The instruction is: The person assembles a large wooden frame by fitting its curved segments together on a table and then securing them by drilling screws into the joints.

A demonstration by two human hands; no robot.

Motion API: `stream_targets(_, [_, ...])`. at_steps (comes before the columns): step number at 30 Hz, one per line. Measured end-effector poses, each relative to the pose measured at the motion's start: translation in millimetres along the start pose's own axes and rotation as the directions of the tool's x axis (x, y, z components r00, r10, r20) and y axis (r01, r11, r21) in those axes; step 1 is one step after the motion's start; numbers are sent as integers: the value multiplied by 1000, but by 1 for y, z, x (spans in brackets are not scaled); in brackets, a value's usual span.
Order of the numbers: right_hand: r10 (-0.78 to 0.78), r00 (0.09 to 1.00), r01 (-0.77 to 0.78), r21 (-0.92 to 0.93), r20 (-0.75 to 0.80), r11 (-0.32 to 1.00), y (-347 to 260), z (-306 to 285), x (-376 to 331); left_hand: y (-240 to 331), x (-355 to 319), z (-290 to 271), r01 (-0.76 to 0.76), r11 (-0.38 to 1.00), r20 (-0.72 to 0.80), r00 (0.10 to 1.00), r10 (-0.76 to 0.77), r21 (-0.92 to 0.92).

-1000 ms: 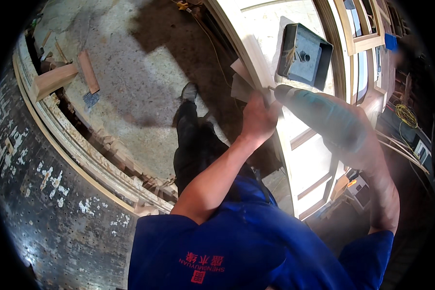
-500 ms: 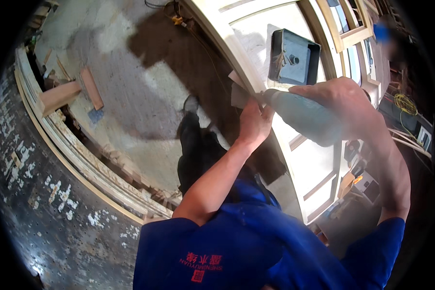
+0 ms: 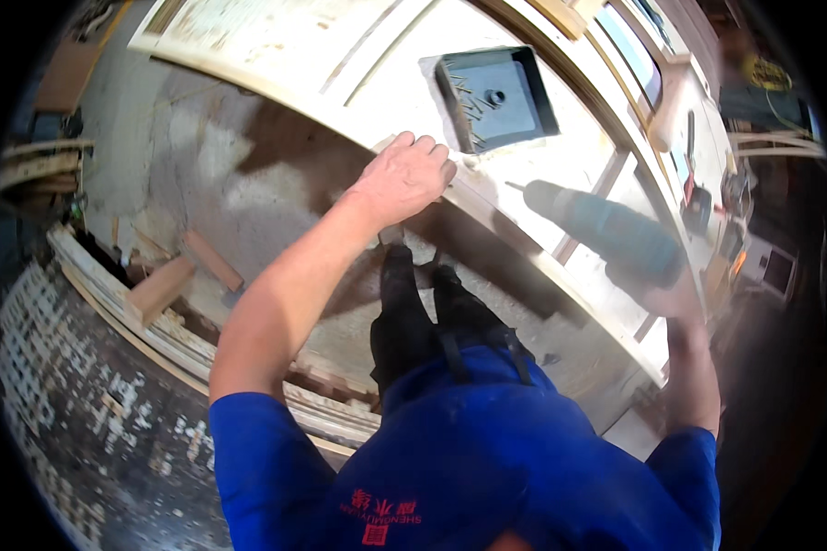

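My left hand (image 3: pixel 404 179) is closed over the near rail of a pale wooden frame (image 3: pixel 524 253), its knuckles up and its fingertips hidden. A bit of pale wood shows beside the knuckles. In my right hand (image 3: pixel 673 296), blurred by motion, is a teal power drill (image 3: pixel 606 230). Its thin bit points left, above the frame and apart from the rail. Farther back on the frame's panel rests a dark square tray (image 3: pixel 458 103), holding several long screws and a small round dark piece.
A dark, paint-spotted board (image 3: pixel 92 395) curves along the left, beside long wooden strips (image 3: pixel 170 344). A wooden block (image 3: pixel 161 289) juts from these strips. My legs (image 3: pixel 404 303) stand between them and the frame. Tools and a pale box (image 3: pixel 767 266) lie at the right.
The drill has come away from the rail, to the right and nearer me. My left hand has shifted left along the rail, its back now up. The view has turned.
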State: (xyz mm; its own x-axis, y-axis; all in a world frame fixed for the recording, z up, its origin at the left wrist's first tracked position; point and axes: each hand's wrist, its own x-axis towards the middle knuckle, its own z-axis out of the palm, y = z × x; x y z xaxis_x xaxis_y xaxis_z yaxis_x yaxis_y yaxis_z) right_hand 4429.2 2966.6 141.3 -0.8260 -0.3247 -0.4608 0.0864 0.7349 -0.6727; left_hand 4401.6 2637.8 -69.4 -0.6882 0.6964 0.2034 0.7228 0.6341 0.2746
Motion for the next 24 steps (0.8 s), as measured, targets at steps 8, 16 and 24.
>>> stream_targets(8, [129,971,-106,118,-201,987,62,23,-73,5,88,-57,267,959,762,639,-106,-91])
stream_targets(16, [269,911,-184,276,-312,943,67,46,-109,-11,159,5,24,995,628,774,-79,95])
stream_targets(24, [324,884,-210,334,-337,919,108,67,-160,24,153,-8,360,916,406,874,-266,-176])
